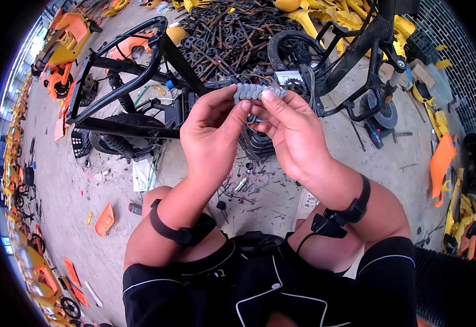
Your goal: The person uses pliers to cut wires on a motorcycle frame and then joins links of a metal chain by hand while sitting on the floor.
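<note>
A grey roller chain (250, 91), gathered into rows of links, is held up between both hands in front of me. My left hand (211, 126) pinches its left end with thumb and fingers. At its right end my right hand (297, 129) grips the chain, the thumb pressed on the links. Part of the chain is hidden behind my fingers. Beyond the hands stands a black bike frame (156, 54) with a rear shock absorber (120, 90) and a wheel low on its left side.
A heap of rusty cranks and chainrings (232, 38) lies at the back. Yellow body panels (330, 30) are piled behind it. A cordless drill (375, 133) rests on the floor at right. An orange panel (105, 219) and small debris lie near my legs.
</note>
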Motion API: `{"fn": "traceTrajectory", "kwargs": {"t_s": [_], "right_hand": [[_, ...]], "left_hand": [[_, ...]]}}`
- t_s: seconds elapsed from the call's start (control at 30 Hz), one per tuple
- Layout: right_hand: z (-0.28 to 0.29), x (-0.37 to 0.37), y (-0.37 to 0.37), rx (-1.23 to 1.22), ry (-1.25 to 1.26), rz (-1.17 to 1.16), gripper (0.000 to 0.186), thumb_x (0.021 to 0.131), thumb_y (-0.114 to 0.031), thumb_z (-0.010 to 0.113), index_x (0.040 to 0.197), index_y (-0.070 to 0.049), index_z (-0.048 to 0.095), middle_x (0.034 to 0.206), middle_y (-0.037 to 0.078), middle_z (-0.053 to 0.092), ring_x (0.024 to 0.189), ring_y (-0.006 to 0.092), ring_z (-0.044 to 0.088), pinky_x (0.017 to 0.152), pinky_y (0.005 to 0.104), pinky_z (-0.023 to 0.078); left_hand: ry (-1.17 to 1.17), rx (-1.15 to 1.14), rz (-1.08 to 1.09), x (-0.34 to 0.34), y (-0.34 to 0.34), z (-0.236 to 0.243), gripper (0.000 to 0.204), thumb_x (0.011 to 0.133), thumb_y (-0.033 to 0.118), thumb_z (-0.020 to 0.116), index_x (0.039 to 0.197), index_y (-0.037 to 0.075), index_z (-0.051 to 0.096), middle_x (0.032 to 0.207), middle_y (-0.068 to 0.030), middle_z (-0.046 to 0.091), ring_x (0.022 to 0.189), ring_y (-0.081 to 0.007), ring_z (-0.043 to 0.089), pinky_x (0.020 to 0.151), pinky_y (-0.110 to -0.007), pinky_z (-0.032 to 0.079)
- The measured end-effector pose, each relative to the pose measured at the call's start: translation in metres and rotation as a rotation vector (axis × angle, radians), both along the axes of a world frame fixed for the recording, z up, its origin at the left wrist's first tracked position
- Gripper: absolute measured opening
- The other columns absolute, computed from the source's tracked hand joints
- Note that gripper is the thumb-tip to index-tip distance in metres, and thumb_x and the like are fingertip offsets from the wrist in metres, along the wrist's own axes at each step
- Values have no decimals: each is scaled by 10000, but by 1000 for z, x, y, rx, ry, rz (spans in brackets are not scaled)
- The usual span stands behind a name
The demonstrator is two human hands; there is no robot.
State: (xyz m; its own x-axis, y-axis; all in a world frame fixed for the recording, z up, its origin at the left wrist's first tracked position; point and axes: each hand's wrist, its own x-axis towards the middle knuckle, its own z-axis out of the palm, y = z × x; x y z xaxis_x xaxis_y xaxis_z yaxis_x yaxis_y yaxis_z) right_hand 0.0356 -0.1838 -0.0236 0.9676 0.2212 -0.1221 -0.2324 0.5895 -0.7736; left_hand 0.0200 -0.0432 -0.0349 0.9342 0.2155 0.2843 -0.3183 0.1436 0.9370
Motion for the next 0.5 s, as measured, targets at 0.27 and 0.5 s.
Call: {"fn": "traceTrajectory", "kwargs": {"t_s": [0.27,0.5], "right_hand": [[1,2,-3,-19,-26,-27,119,984,-206,647,1014,-91,633,988,31,713,861,81,652,697,226,481],[3,13,-14,-246,-108,-40,141,947,-208,693,956,-73,651,845,8,688,711,57,576,644,214,452]], "left_hand": [[-105,317,74,2,3,-11,365,938,-17,661,1293,-45,579,1126,-135,697,939,-163,685,838,-267,555],[-202,761,143,-2,16,4,307,900,-29,686,1205,-31,643,1055,-132,735,951,-171,715,845,-285,555]]}}
